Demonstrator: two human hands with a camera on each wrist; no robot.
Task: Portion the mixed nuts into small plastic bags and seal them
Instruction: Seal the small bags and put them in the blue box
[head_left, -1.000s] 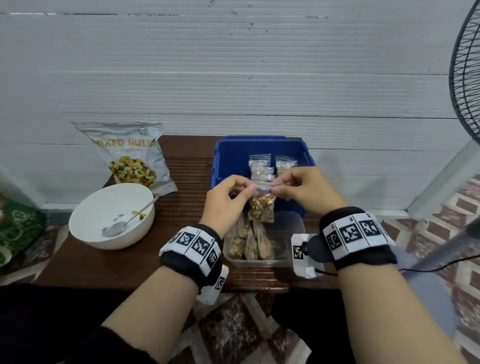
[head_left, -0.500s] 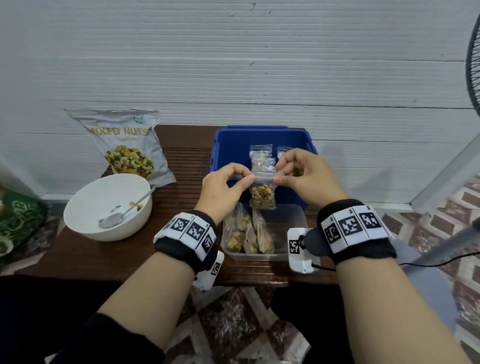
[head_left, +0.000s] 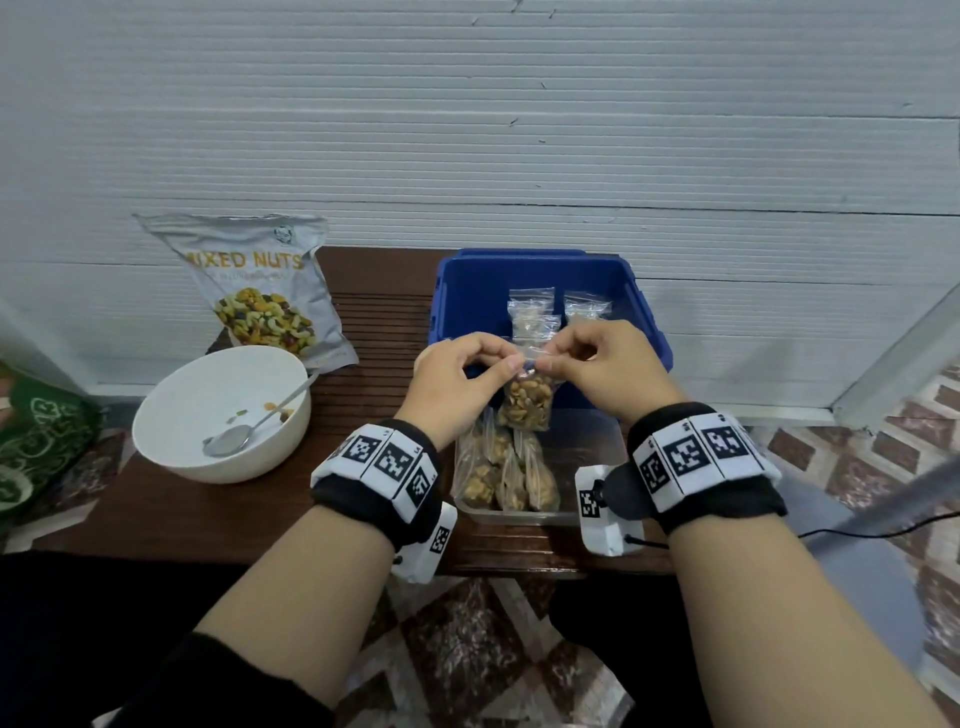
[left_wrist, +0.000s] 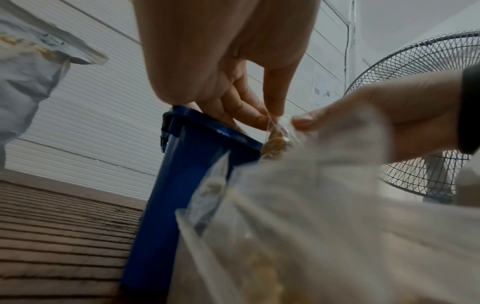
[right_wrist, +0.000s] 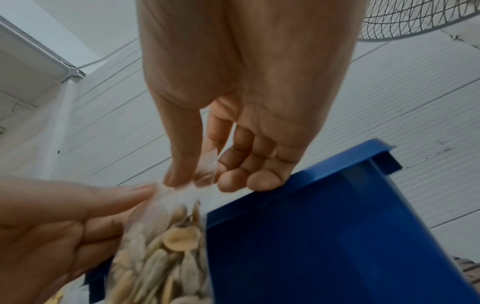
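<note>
A small clear plastic bag of nuts (head_left: 525, 400) hangs in the air between my hands, over the clear tub (head_left: 592, 441). My left hand (head_left: 467, 379) pinches the bag's top strip from the left, thumb against forefinger. My right hand (head_left: 587, 358) pinches the same strip from the right. The left wrist view shows the left fingers (left_wrist: 270, 102) on the bag's edge (left_wrist: 272, 142). In the right wrist view the right thumb and forefinger (right_wrist: 182, 168) squeeze the top of the bag (right_wrist: 166, 246).
The clear tub holds several filled bags (head_left: 506, 473). Behind it a blue bin (head_left: 467, 291) holds more small bags (head_left: 530, 312). A white bowl (head_left: 197, 415) with a spoon (head_left: 244, 431) and the mixed nuts pouch (head_left: 260, 291) stand at the left of the brown table (head_left: 208, 519). A fan (left_wrist: 420, 102) stands at the right.
Both hands with the bag have dropped slightly toward me, and the fingertips have come closer together along the bag's top strip.
</note>
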